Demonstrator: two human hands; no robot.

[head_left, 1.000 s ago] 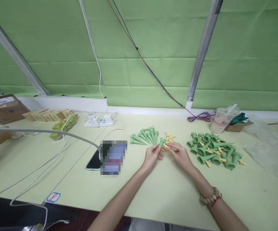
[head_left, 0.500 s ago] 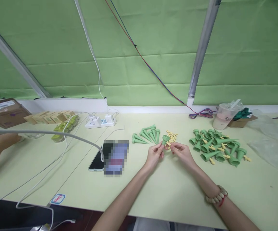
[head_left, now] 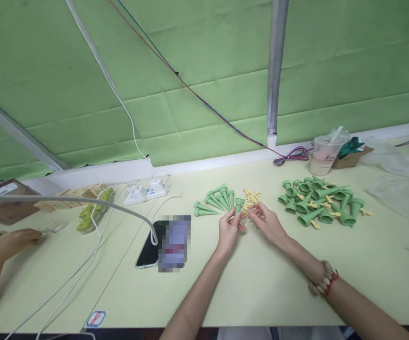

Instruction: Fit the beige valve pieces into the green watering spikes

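My left hand (head_left: 230,232) is closed around a green cone-shaped spike (head_left: 239,204), its wide ribbed end up and its lower part hidden by my fingers. Close on its right, my right hand (head_left: 266,224) has thumb and fingers pinched together. A bit of yellow shows by those fingertips, but whether it is gripped I cannot make out. Just beyond lies a small pile of yellow plastic pieces (head_left: 252,197). Left of my hands, several green spikes (head_left: 221,196) lie fanned out. To the right is a larger heap of green spikes (head_left: 310,198), some with yellow pieces attached or among them.
A phone (head_left: 151,250), partly blurred out, lies left of my arms under a grey cable (head_left: 126,208). Further back are a power strip (head_left: 147,191), a drink cup (head_left: 324,158) and clear plastic bags (head_left: 398,198). At far left another person's hand (head_left: 22,241) works near green items (head_left: 94,212).
The view has tilted and shifted. My left hand still holds the spike, now slightly lower and more upright. My right hand stays pinched beside it. The other person's hand shows more fully.
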